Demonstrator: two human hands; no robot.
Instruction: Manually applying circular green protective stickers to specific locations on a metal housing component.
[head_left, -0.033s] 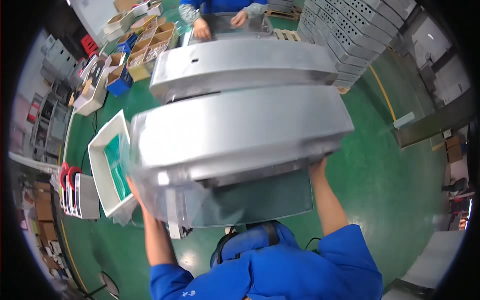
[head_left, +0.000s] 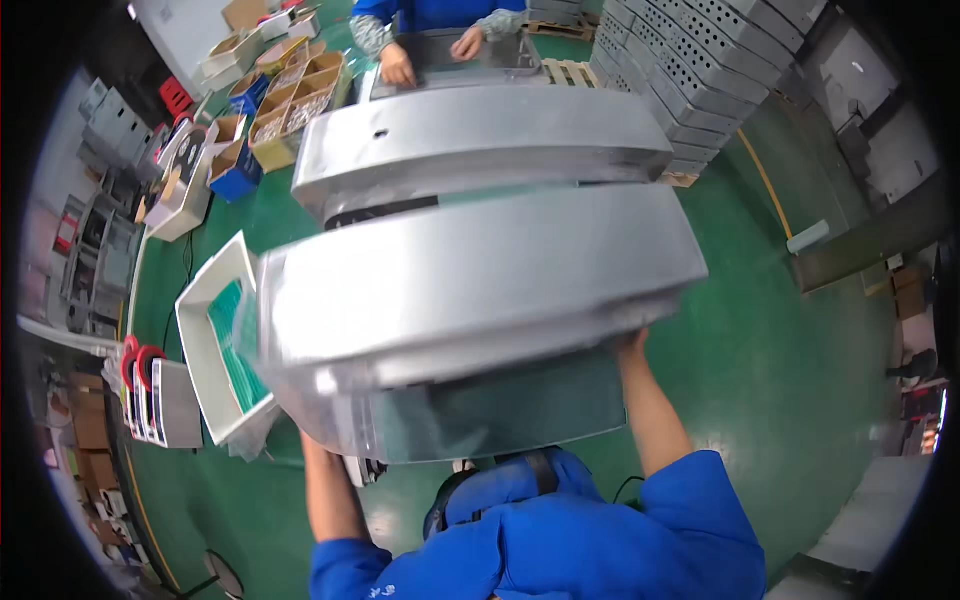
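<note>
A grey metal casing (head_left: 480, 275), loosely wrapped in clear film (head_left: 325, 415), is lifted in front of me between my two hands, blurred by motion. My right hand (head_left: 633, 345) is closed round its right end from below, the fingers partly hidden. My left forearm (head_left: 332, 490) reaches to the casing's left end, where the casing and film hide the hand. A dark glassy panel (head_left: 510, 405) shows below the casing, nearest my body. Just beyond lies a second grey metal casing (head_left: 480, 130) with a small slot in its face.
To the left stand a white bin (head_left: 195, 320) with green sheets and a white holder (head_left: 180, 400) with red-rimmed items. Divided cartons (head_left: 290, 115) of small parts lie beyond. Opposite, a co-worker's hands (head_left: 398, 68) are over a dark tray. Perforated grey casings (head_left: 690, 80) are stacked at far right.
The casing in my hands has shifted slightly toward me, widening the gap to the casing beyond. My left hand has slipped out of sight behind the casing and film.
</note>
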